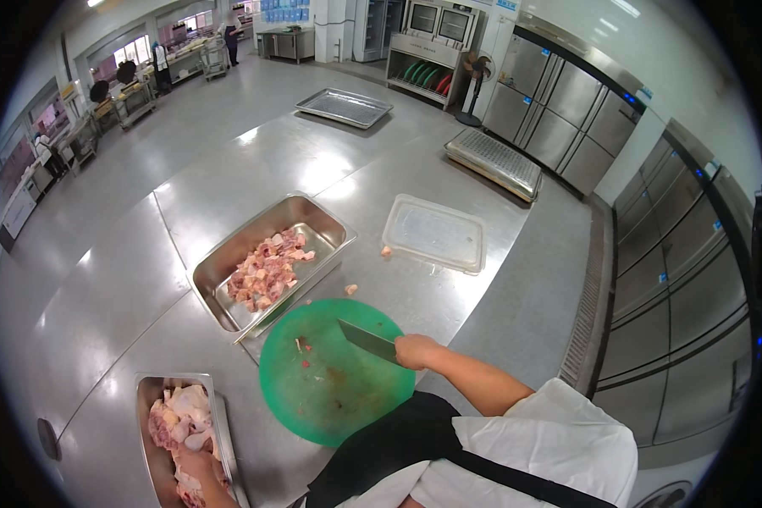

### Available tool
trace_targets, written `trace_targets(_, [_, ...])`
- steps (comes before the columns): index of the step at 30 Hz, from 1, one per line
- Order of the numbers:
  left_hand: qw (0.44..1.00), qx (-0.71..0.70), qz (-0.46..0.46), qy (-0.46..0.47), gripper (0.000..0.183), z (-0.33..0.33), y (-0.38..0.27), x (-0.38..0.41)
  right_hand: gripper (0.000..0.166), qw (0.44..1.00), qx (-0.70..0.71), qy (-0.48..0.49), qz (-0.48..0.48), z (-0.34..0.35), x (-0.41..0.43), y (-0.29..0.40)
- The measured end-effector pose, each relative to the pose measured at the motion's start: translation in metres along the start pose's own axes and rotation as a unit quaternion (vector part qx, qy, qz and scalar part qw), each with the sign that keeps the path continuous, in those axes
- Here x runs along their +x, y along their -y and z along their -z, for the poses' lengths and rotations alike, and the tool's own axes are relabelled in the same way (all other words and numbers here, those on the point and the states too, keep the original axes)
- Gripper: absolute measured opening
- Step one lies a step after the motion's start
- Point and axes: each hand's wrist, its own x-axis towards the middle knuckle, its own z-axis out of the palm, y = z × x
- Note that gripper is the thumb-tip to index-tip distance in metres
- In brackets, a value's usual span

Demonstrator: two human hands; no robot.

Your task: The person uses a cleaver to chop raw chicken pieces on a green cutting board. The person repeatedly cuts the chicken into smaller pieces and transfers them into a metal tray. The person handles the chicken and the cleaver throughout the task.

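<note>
My right hand (415,352) grips the handle of a cleaver (368,341). The blade extends up and left over a round green cutting board (330,406), which has small meat scraps and stains on it. At the lower left, my left hand (198,468) reaches into a deep steel pan (142,432) among raw chicken pieces (184,406). Its fingers are partly hidden, so I cannot tell whether they hold a piece. Beyond the board, a larger steel pan (219,311) contains chopped raw chicken (267,267).
A translucent plastic lid (435,232) lies right of the larger pan, near small scraps on the steel table (228,355). Farther off are a metal tray (344,108) and stacked perforated trays (492,164). Steel refrigerators (679,286) line the right wall; several people stand far left.
</note>
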Motion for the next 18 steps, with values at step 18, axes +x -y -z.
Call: trace_targets(18, [0.992, 0.102, 0.028, -0.062, 0.054, 0.083, 0.079, 0.031, 0.030, 0.996, 0.011, -0.055, 0.073, -0.031, 0.021, -0.040])
